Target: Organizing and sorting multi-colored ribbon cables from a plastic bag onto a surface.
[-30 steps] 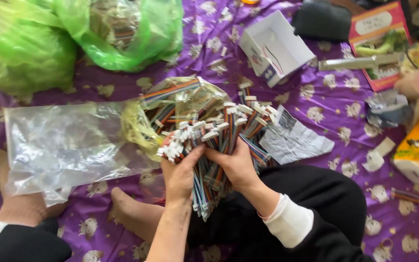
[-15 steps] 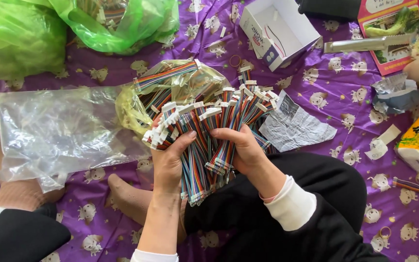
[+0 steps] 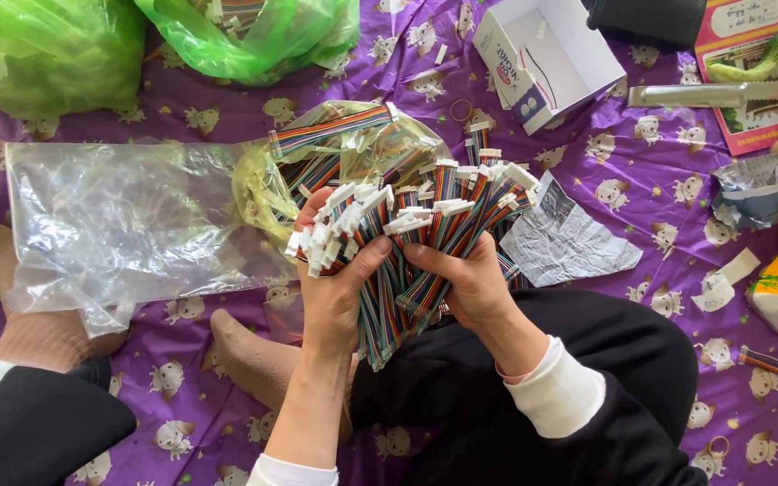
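Both my hands grip one thick bundle of short rainbow ribbon cables [image 3: 407,234] with white plastic connectors at the top. My left hand [image 3: 330,283] wraps the left side of the bundle, thumb across the front. My right hand [image 3: 470,279] clasps the right side, fingers curled around the wires. The connector ends fan out above my fingers; the loose wire tails hang down over my lap. Behind the bundle lies a clear yellowish bag [image 3: 362,148] with more ribbon cables inside.
A large clear plastic bag [image 3: 128,220] lies on the purple patterned cloth [image 3: 659,193] at left. Green plastic bags [image 3: 254,36] sit at the back. An open white carton [image 3: 547,58], crumpled foil paper [image 3: 569,238] and a metal tool [image 3: 713,94] lie to the right.
The bundle has been drawn closer together and lifted slightly; my hands have shifted their grip on it, and the view has moved a little nearer.
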